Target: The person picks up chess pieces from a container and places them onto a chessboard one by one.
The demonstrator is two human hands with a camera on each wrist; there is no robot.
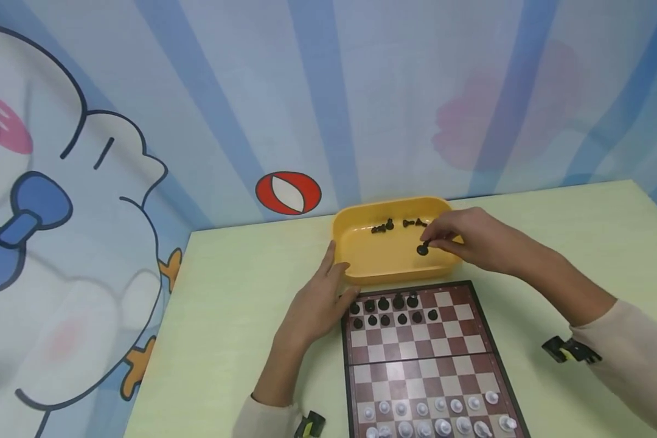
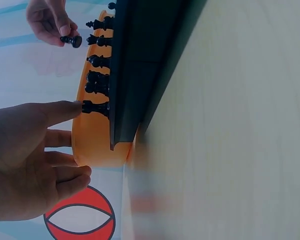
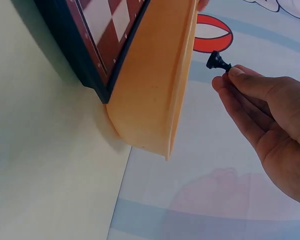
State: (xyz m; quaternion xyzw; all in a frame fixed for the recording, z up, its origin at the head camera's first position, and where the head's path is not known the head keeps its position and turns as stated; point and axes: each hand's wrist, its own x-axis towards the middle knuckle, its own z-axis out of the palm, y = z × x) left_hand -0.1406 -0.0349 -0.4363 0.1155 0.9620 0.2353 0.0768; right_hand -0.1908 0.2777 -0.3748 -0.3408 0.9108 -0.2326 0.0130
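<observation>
My right hand [image 1: 473,238] pinches a small black chess piece [image 3: 217,61] between thumb and fingertips, above the right part of the yellow tray [image 1: 369,277]. The piece is tilted, its wide base pointing away from the fingers. At the tray's left end, my left hand [image 1: 320,304] rests with fingers extended by the rim, its thumb near the board's far left corner. In the left wrist view, that thumb overlaps the top of a black rook [image 2: 96,107]. Black chess pieces stand in two partly filled rows on the far side of the chessboard [image 1: 410,350].
Several more black pieces [image 1: 382,227] lie in the tray along its far side. White pieces [image 1: 442,427] stand in two rows at the board's near end. The tray sits between the board and the painted wall [image 1: 383,121], on a pale table [image 1: 241,328].
</observation>
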